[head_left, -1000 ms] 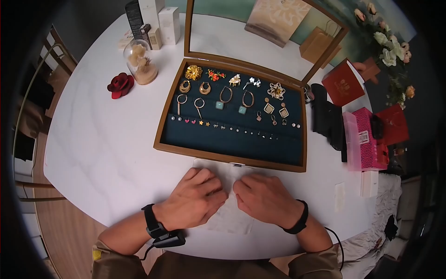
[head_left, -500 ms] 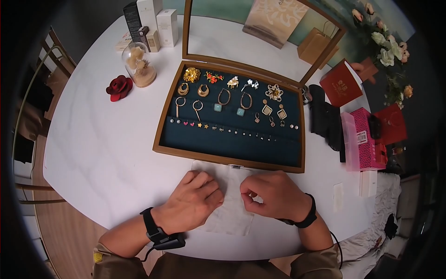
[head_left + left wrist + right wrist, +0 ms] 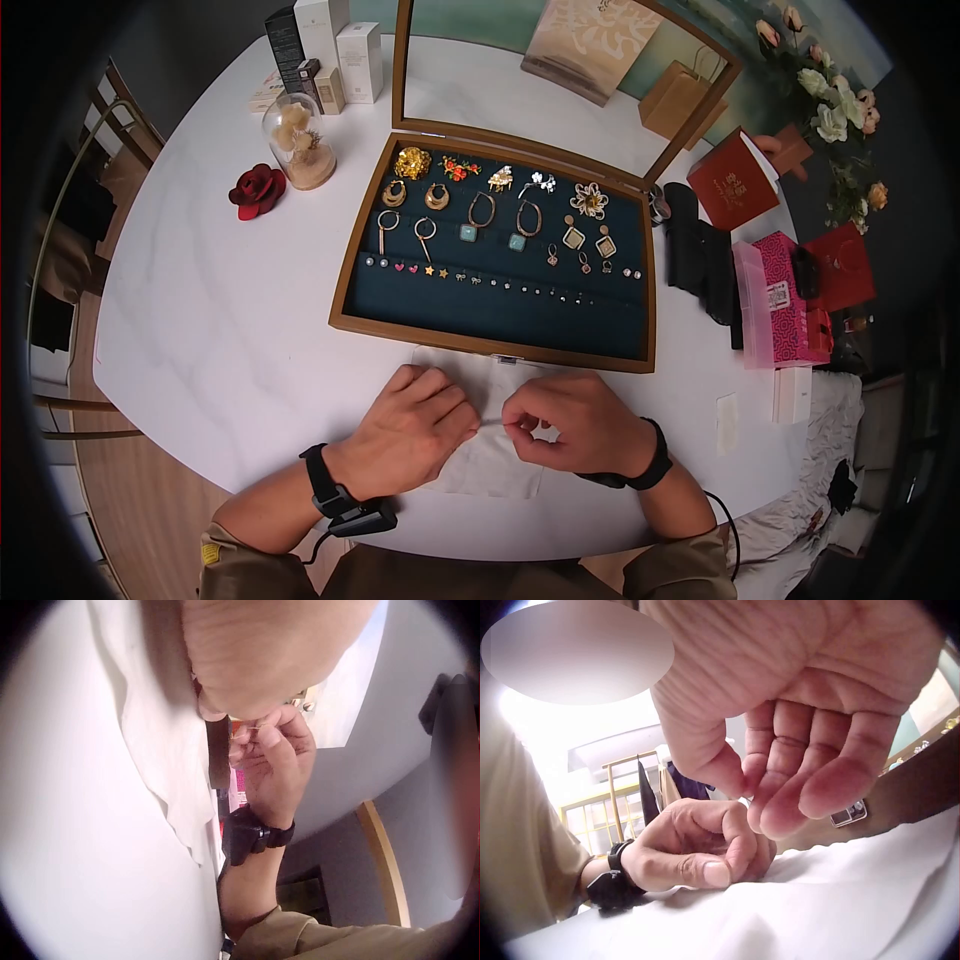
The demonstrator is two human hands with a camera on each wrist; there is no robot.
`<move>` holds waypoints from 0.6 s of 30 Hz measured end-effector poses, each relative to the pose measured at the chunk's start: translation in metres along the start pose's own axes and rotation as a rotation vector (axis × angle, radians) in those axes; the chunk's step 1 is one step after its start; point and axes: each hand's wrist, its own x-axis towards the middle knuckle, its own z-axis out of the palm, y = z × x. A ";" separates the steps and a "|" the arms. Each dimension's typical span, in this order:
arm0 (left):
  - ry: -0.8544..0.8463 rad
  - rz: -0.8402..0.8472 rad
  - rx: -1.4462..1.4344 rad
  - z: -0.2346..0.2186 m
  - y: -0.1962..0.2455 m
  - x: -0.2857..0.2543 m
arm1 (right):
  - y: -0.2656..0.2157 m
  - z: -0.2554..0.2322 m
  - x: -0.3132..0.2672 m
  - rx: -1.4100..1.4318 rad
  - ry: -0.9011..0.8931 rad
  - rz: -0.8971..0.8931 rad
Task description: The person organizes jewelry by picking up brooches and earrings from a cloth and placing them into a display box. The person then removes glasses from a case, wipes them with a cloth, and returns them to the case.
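In the head view my right hand [image 3: 585, 425] is over a pale cloth [image 3: 485, 475], its thumb and index finger pinched together. The left wrist view shows a thin gold-coloured wire piece [image 3: 259, 727] between those fingertips. My left hand [image 3: 415, 430] rests at the cloth's left side with curled fingers, a short gap from the right. I cannot tell whether it holds something small. Just beyond both hands lies a wooden jewellery case [image 3: 480, 312] with its glass lid raised. Brooches, hoop and drop earrings [image 3: 468, 233] and several small studs [image 3: 430, 271] sit in rows on its dark teal lining.
At the left stand a red flower [image 3: 257, 192], a glass dome [image 3: 300, 150] and white and black boxes [image 3: 360, 62]. To the right are black cases [image 3: 700, 255], a pink box [image 3: 785, 300], a red box [image 3: 735, 185] and a small pale strip [image 3: 727, 425].
My right hand drew away from the left, turned with its thumb and index finger pinched, then came back a little toward the left. The left hand barely moved.
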 end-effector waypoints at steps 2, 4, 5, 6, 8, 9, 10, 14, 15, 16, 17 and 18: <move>0.004 0.009 0.006 -0.001 0.000 0.000 | 0.000 0.001 0.000 -0.006 -0.003 0.002; 0.004 0.008 -0.009 0.000 -0.001 0.000 | 0.000 0.001 0.000 -0.005 -0.002 0.003; 0.005 0.007 -0.023 0.000 -0.001 0.000 | 0.000 0.001 0.000 -0.005 -0.002 0.003; 0.005 0.008 -0.023 0.000 -0.001 0.000 | 0.000 0.002 0.000 -0.013 0.001 -0.003; 0.017 0.005 -0.045 -0.001 -0.001 0.000 | 0.001 0.002 0.000 -0.020 0.004 -0.009; 0.016 0.005 -0.045 -0.001 -0.001 0.000 | 0.001 0.002 0.001 -0.040 0.000 -0.021; 0.037 -0.002 -0.096 -0.001 -0.001 0.001 | 0.001 0.002 0.001 -0.060 -0.003 -0.033; 0.074 -0.031 -0.222 -0.002 0.000 0.001 | 0.000 0.011 0.000 -0.019 0.040 -0.042; 0.074 -0.031 -0.223 -0.002 0.000 0.001 | -0.002 0.013 0.000 -0.005 0.043 -0.035; 0.084 -0.045 -0.283 -0.001 -0.001 0.000 | -0.003 0.014 0.001 0.009 0.047 -0.028; 0.093 -0.060 -0.343 -0.001 -0.001 0.000 | -0.004 0.016 0.001 0.009 0.047 -0.028; 0.093 -0.060 -0.343 -0.001 -0.001 0.000 | -0.004 0.017 0.001 0.004 0.064 -0.034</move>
